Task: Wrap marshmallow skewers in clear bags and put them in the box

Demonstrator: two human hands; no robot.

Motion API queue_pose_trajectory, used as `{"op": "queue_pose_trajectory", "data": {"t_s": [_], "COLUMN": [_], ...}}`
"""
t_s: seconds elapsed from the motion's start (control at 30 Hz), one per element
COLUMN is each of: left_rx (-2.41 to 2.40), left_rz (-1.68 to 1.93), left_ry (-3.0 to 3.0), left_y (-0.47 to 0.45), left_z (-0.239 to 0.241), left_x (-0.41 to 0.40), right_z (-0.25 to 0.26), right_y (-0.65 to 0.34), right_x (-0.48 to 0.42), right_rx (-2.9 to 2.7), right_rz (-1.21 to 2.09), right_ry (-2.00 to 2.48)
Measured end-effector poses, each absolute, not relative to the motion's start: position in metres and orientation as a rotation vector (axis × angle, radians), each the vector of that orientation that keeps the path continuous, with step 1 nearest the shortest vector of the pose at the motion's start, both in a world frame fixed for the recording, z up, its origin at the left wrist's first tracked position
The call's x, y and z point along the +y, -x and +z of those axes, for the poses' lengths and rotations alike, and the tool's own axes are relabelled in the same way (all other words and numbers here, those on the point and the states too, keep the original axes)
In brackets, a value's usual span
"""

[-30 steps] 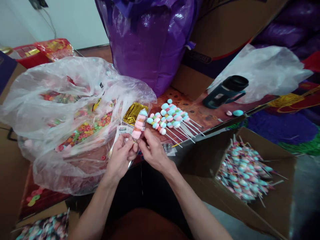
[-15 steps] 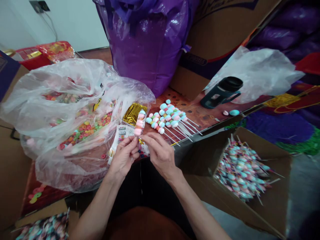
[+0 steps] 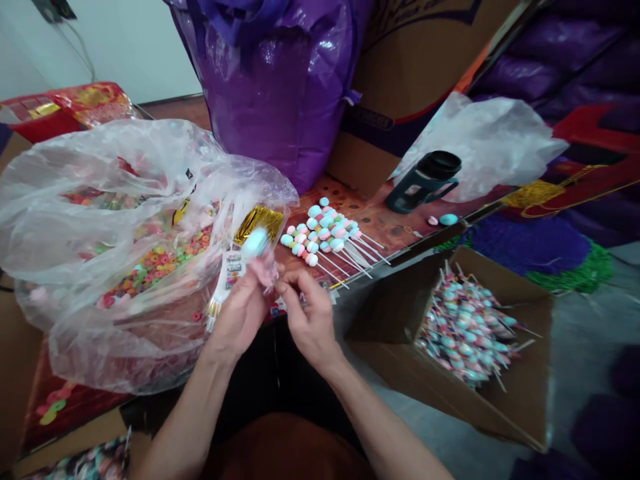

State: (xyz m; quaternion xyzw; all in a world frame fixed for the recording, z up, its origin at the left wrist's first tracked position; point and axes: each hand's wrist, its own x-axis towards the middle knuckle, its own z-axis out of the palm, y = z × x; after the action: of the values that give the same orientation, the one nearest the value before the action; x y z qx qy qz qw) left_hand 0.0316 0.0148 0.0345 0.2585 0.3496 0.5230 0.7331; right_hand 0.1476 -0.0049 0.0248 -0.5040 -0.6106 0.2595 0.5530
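My left hand [image 3: 244,312] is closed around the lower end of a marshmallow skewer [image 3: 259,248], which has a blue top, pink below and a clear wrapper. Motion blurs the skewer, and its stick is hidden by the fingers. At the wrapper's base my right hand [image 3: 309,315] pinches with thumb and forefinger; the gold twist tie seen there a moment earlier is hidden by blur and fingertips. Just beyond the hands lies a bundle of gold twist ties [image 3: 260,223]. Several unwrapped marshmallow skewers [image 3: 325,233] lie to the right on the table.
A large clear bag [image 3: 150,160] of ring-shaped and other sweets covers the left of the table. A purple bag [image 3: 275,87] stands behind. A dark mug [image 3: 423,183] is at the right. Below it, a cardboard box [image 3: 390,353] holds many wrapped skewers [image 3: 467,327].
The skewer has tilted left and is now blurred, with my left hand turned and wrapped further around it. My right hand stays pinched at its base. The whole view has shifted slightly.
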Motion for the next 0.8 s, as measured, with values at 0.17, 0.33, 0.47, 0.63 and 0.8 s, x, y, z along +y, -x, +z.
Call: {"op": "queue_pose_trajectory", "data": {"t_s": [0.17,0.33,0.47,0.63,0.8], "left_rx": [0.985,1.058,1.014,1.201,1.375], "left_rz": [1.227,1.092,0.982,0.928,0.775], "left_ry": [-0.917,-0.83,-1.044,-1.635,-2.001], "left_y": [-0.028,-0.037,-0.05,-0.062,-0.068], "left_z": [0.046,0.038,0.027,0.002,-0.02], "left_x": [0.005,0.001,-0.001,0.002,0.005], "right_z": [0.052,0.048,0.023,-0.024,-0.056], "right_y": [-0.159,-0.162,-0.169,-0.225,-0.336], "right_x": [-0.005,-0.023,-0.057,-0.096,-0.103], "right_rx": [-1.41,-1.34,-1.141,-0.723,-0.191], "right_rz": [0.546,0.696,1.081,0.9,0.601], "right_ry": [1.171,1.194,1.316,1.494,1.403]}}
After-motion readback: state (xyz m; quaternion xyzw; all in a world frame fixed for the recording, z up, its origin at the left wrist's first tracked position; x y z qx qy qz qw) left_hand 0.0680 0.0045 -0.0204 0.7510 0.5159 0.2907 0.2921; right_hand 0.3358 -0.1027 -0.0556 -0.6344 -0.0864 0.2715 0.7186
